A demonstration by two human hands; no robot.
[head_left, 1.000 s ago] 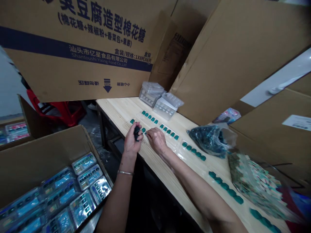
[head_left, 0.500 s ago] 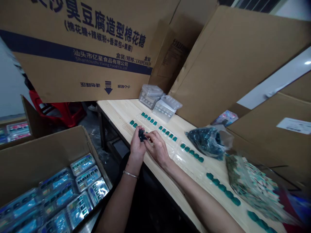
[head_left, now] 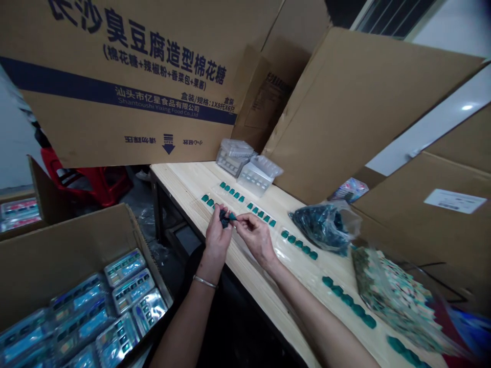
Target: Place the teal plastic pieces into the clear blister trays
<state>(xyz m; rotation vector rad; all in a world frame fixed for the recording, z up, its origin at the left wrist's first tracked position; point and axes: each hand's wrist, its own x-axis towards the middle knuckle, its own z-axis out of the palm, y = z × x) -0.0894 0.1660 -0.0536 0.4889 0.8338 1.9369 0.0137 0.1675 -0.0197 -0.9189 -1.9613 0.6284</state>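
My left hand [head_left: 218, 236] is shut on a small dark teal bundle [head_left: 224, 219], which looks like wrapped pieces. My right hand [head_left: 255, 237] reaches across, and its fingertips pinch a teal tip [head_left: 232, 216] at the bundle's edge. Below the hands lies a clear plastic blister tray [head_left: 291, 249] on the pale wooden table [head_left: 199, 181]. Short rows of teal pieces [head_left: 261, 213] sit in such trays, running along the table. A silver bangle [head_left: 204, 281] circles my left wrist.
A clear bag of dark teal pieces [head_left: 324, 227] lies to the right, beside stacked empty trays [head_left: 245, 168]. A bag of printed packets [head_left: 391, 301] is further right. Cardboard sheets [head_left: 115, 102] stand behind. An open carton of blister packs [head_left: 99, 301] sits lower left.
My right hand has moved left and now meets the bundle at its teal tip. The whole scene sits slightly lower in view, since my head has shifted.
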